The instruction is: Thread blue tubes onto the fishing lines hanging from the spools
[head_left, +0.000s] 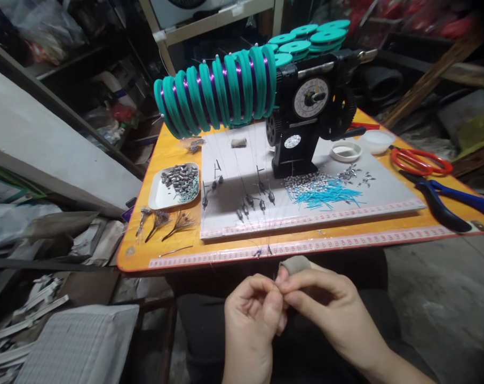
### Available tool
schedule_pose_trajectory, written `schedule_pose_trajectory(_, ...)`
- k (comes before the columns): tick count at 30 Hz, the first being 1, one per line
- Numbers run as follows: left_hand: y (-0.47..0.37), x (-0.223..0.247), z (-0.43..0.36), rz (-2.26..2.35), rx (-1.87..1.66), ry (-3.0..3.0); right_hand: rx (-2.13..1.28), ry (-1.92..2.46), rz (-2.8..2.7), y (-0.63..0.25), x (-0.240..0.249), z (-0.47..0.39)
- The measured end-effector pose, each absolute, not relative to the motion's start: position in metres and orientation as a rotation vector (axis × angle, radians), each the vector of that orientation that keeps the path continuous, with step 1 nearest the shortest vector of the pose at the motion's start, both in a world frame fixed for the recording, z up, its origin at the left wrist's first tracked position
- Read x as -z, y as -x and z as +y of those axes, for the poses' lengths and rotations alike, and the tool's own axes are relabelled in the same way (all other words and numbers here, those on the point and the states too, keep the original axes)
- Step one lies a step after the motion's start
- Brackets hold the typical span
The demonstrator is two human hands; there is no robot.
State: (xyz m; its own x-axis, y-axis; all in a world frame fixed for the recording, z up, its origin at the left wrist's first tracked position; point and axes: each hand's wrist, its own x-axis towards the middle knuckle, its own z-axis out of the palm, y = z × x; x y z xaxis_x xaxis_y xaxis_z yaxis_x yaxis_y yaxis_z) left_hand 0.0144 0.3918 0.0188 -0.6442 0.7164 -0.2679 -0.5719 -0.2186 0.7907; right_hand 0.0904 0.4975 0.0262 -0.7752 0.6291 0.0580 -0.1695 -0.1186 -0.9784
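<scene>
My left hand (255, 309) and my right hand (325, 298) meet fingertip to fingertip in front of the table's near edge, over my lap. Both are closed in a pinch; what they hold is too small to make out. A grey-green wrap (296, 264) covers one finger at the top of the pair. Thin lines run down from the green spools (215, 93) on the black winding machine (295, 144) toward my hands. Dark sinkers (250, 201) hang or lie along these lines above the grey board (242, 154).
A white tray (156, 194) holds grey weights and small tubes. Blue tubes (325, 196) and small metal pieces lie on the board. Red-handled scissors (420, 161), blue-black pliers (445, 205), a white lid (346, 151) and a measuring tape (306, 246) are on the orange table (129, 245).
</scene>
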Motion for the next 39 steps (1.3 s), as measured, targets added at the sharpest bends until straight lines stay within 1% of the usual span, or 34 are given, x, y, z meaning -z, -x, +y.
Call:
schedule_pose_trajectory(2, -0.014, -0.021, 0.391, 1.209, -1.939, -0.226, -2.123, 0.545, -1.515, -0.090, -0.024, 0.498)
schedule_pose_trajectory(5, -0.014, -0.028, 0.389, 1.418, -1.977, -0.292, -2.315, 0.559, -1.403, -0.092, -0.021, 0.498)
schedule_pose_trajectory(8, -0.016, -0.036, 0.391, 1.621, -2.003, -0.373, -2.397, 0.543, -1.345, -0.094, -0.021, 0.497)
schedule_pose_trajectory(15, -0.022, -0.038, 0.395, 1.802, -1.879, -0.479, -2.543, 0.553, -1.153, -0.093, -0.029, 0.493)
schedule_pose_trajectory(22, -0.021, -0.032, 0.389, 1.965, -1.770, -0.575, -2.575, 0.553, -1.118, -0.091, -0.030, 0.491)
schedule_pose_trajectory(28, -0.015, -0.029, 0.383, 1.988, -1.643, -0.717, -2.593, 0.532, -1.118, -0.093, -0.030, 0.491)
schedule_pose_trajectory(39, -0.016, -0.031, 0.384, 2.012, -1.638, -0.748, -2.587, 0.519, -1.141, -0.091, -0.031, 0.491)
